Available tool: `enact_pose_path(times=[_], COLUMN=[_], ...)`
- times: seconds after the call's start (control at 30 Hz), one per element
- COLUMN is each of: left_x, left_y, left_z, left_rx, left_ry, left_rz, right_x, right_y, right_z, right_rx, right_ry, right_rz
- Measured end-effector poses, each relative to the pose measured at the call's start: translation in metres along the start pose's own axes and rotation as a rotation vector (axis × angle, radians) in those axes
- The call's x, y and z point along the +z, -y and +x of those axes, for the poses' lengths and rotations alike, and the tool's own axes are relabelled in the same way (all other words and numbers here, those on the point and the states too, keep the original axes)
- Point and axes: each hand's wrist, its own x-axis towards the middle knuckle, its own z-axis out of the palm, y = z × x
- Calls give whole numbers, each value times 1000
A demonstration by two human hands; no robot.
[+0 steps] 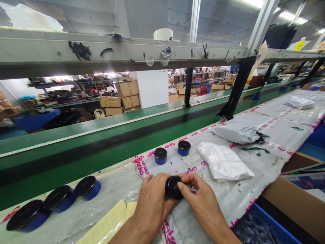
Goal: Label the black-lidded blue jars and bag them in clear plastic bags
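The left hand (151,203) and right hand (196,197) are both closed around a small black-lidded jar (173,187), gripping it from either side with curled fingers just above the desk (114,189). The right thumb rests on the jar's black top, and the hands hide much of the jar's side, so its body colour cannot be made out. The desk is covered by a scuffed, translucent plastic sheet with pink printing. Two upright blue jars (160,156) with black lids stand ahead of the hands, just apart from each other. To the left, three larger blue tins (59,199) with black lids lie tilted in a row, each leaning on the next. Pale yellow papers (106,220) lie near the left wrist, and a folded white plastic bag (223,162) sits to the right of the upright jars. Beyond it is a grey mailing bag (236,133), with another silvery bag (299,102) farther along. A cardboard box (291,195) and a blue bin (259,227) sit beside the desk's near right edge. A green rail (101,142) runs along the far side under a metal beam (122,51), which partly blocks the view of the stacked cartons (127,95) and crowded shelves (71,84) across the room.
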Motion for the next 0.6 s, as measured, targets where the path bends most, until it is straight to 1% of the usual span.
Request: enact_pose_path(times=[0.07, 0.23, 0.4, 0.5, 0.6], left_x=[-1, -6, -6, -6, -7], left_y=[0, -2, -3, -3, -3], left_z=[1, 2, 3, 4, 5], left_rx=[0, -15, -15, -32, -50], left_ry=[-3, 9, 14, 15, 14], left_rz=[-14, -28, 5, 4, 2], right_x=[-1, -1, 6, 6, 4], right_y=[0, -1, -2, -4, -6], right_z=[2, 2, 1, 3, 4], right_rx=[7, 39, -34, -36, 6], right_ry=[-12, 48, -20, 24, 69], right_rz=[15, 156, -24, 23, 78])
